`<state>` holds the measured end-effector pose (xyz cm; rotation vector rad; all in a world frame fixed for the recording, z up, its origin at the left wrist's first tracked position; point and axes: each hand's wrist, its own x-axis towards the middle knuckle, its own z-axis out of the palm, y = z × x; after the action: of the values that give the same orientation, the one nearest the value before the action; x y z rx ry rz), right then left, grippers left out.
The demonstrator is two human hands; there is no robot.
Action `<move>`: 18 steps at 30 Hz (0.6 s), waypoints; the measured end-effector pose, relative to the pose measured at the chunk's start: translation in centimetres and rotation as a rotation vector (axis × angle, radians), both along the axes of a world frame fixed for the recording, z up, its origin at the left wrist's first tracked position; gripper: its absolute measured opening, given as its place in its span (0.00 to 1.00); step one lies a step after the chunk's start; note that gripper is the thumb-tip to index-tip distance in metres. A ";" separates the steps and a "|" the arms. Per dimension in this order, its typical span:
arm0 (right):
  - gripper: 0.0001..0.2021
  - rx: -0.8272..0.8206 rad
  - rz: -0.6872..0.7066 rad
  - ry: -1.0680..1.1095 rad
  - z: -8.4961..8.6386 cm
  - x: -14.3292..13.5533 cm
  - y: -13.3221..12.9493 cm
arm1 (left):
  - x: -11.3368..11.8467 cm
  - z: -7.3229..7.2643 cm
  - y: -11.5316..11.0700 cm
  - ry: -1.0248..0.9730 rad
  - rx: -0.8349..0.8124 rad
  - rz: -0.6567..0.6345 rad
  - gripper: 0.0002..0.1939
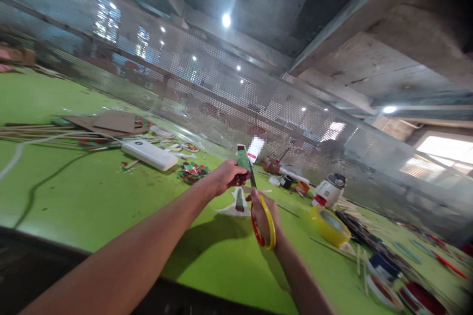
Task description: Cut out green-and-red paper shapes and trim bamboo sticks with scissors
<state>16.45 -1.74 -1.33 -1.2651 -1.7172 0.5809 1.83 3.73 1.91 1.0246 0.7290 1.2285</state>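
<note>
Between the fingers of my left hand [229, 177] is a green painted paper strip [243, 158] with a white edge and a dark tip, held upright. My right hand [264, 211] is closed around the scissors [272, 229], which have yellow and red handles. Their blades point up and away, along the right edge of the strip; I cannot tell how far apart they are. Below my hands a white paper piece [231, 208] with a green shape on it lies on the green table [148, 216].
To the left lie a white power bank [150, 154], cardboard [114, 122], thin sticks and a pile of red and green pieces [193, 172]. On the right are yellow tape [330, 225], paint jars [302, 187] and a white bottle [330, 189]. A mesh screen [207, 103] stands behind.
</note>
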 end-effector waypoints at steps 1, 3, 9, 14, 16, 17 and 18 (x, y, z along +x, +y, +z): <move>0.31 0.001 0.005 -0.007 0.0 0.0 0.0 | 0.0 -0.1 0.1 0.006 -0.002 0.005 0.03; 0.32 0.004 0.016 -0.027 -0.1 0.1 0.1 | 0.0 -0.2 0.2 0.016 -0.006 0.027 0.02; 0.32 0.042 -0.014 -0.102 0.0 0.2 0.2 | 0.0 -0.3 0.5 0.201 0.120 0.186 0.06; 0.32 0.050 0.015 -0.108 0.0 0.1 0.2 | -0.1 -0.1 0.2 0.231 0.192 0.151 0.06; 0.33 0.029 0.040 -0.065 -0.1 0.0 0.2 | 0.1 -0.2 0.1 0.217 0.202 0.125 0.06; 0.33 0.017 0.052 -0.044 -0.2 0.0 0.3 | 0.3 -0.3 0.1 0.210 0.204 0.113 0.06; 0.33 0.008 0.059 -0.026 -0.2 0.0 0.4 | 0.5 -0.4 0.1 0.200 0.205 0.103 0.06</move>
<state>16.47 -1.36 -1.54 -1.2242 -1.7815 0.5941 2.34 3.78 1.50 1.3054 0.8304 1.3214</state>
